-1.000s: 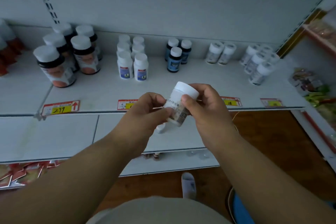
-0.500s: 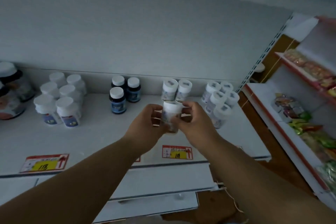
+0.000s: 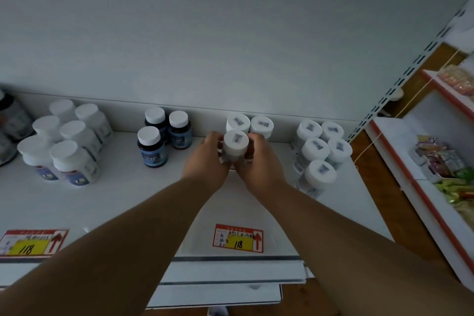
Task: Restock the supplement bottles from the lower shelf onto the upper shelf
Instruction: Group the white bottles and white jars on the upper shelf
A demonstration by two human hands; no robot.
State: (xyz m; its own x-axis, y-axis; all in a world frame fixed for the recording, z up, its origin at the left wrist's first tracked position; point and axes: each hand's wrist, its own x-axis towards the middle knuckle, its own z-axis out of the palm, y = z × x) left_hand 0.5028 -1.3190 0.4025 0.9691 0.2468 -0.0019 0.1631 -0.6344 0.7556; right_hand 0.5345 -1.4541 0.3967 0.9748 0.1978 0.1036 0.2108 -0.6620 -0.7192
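A clear supplement bottle [image 3: 235, 146] with a white cap stands upright on the upper shelf [image 3: 154, 200], just in front of two matching bottles [image 3: 250, 124] at the back wall. My left hand [image 3: 207, 161] grips its left side and my right hand [image 3: 259, 164] grips its right side, fingers curled round the body. Only the cap and a strip of the label show between my hands. The lower shelf edge [image 3: 230, 292] shows below my forearms.
To the right stands a cluster of several similar white-capped bottles [image 3: 318, 154]. Three dark blue bottles [image 3: 164, 133] stand to the left, and several white bottles [image 3: 64, 143] further left. A red and yellow price tag [image 3: 238, 238] sits on the shelf front. A snack rack [image 3: 441, 161] stands at right.
Both hands carried the bottle up from chest height and forward onto the upper shelf, setting it in front of the two matching bottles. My view swung up and right.
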